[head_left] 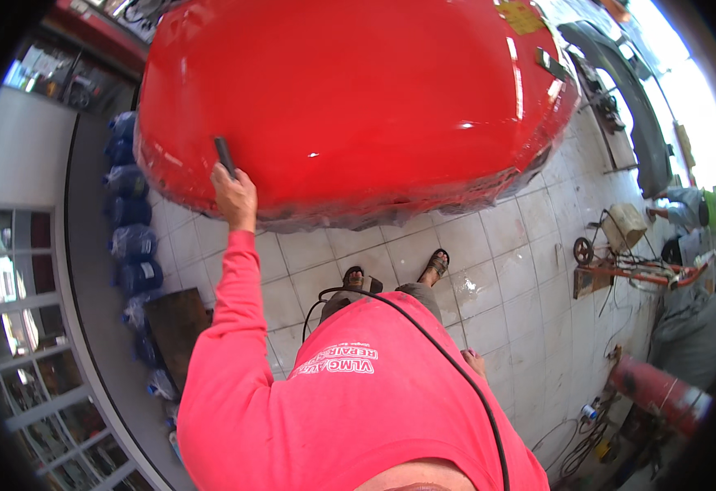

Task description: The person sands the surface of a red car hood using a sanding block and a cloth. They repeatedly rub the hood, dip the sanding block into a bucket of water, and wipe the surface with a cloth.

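At eleven o'clock from where I stand, my left hand (237,196) is wrapped round a black bar-like tool (224,155) over the red car panel (333,98) at twelve, arm (239,282) outstretched, probably to avoid leaning on it, my barely visible right hand's (473,361) grip unreadable.

Blown-out daylight at upper right.

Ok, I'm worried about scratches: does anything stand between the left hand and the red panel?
Only the dark handheld tool, gripped in the left hand, shows between it and the red panel; whether the tool touches the surface is unclear. The black cord crosses the pink shirt, apart from that hand.
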{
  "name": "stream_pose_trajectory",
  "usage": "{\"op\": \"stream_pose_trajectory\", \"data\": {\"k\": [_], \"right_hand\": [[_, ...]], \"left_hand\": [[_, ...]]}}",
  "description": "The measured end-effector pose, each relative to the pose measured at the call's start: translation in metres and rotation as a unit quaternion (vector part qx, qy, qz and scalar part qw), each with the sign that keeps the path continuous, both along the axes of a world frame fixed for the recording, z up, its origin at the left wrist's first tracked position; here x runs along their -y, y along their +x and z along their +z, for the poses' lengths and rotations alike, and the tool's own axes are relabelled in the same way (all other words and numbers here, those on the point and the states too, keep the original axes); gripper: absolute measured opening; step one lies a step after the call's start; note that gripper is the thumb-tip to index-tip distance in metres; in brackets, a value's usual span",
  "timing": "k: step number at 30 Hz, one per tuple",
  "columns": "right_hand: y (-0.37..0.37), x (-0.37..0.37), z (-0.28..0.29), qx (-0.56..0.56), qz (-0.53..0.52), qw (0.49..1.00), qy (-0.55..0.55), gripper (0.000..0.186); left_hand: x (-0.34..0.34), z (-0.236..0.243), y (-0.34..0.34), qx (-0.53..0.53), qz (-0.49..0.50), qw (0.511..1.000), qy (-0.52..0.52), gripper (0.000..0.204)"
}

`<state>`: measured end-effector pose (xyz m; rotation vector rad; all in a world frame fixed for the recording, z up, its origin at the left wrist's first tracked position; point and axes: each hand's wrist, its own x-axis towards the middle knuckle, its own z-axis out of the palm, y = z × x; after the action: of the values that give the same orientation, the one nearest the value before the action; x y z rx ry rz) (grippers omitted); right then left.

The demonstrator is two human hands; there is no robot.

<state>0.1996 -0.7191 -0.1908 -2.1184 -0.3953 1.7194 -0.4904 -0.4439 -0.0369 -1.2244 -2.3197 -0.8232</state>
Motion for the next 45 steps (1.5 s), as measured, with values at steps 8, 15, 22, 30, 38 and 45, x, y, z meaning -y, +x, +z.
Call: {"op": "stream_pose_trajectory", "data": {"k": [8, 15, 22, 30, 38, 45], "right_hand": [[0.008, -0.015, 0.034, 0.043, -0.071, 0.997, -0.004, 0.005], [0.033, -0.016, 0.025, -0.018, -0.203, 0.978, 0.042, 0.005], [0.034, -0.017, 0.039, 0.044, -0.066, 0.997, 0.005, 0.008], [0.025, -0.057, 0.006, 0.073, 0.043, 0.996, 0.035, 0.013], [0.009, -0.093, 0.009, 0.017, 0.048, 0.996, 0.067, 0.019], [0.095, -0.031, -0.050, 0.100, -0.046, 0.994, -0.027, 0.015]], "left_hand": [[-0.130, -0.011, 0.331, 0.050, -0.329, 0.941, -0.055, 0.051], [-0.202, -0.035, 0.480, 0.111, -0.433, 0.882, -0.146, 0.041], [-0.088, -0.044, 0.315, 0.154, -0.379, 0.912, 0.001, 0.039], [0.060, -0.068, 0.049, 0.139, 0.010, 0.987, 0.080, 0.051], [0.210, -0.194, -0.109, 0.661, 0.186, 0.691, 0.226, 0.021], [0.185, -0.144, 0.041, 0.280, -0.029, 0.727, -0.626, 0.063]]}}
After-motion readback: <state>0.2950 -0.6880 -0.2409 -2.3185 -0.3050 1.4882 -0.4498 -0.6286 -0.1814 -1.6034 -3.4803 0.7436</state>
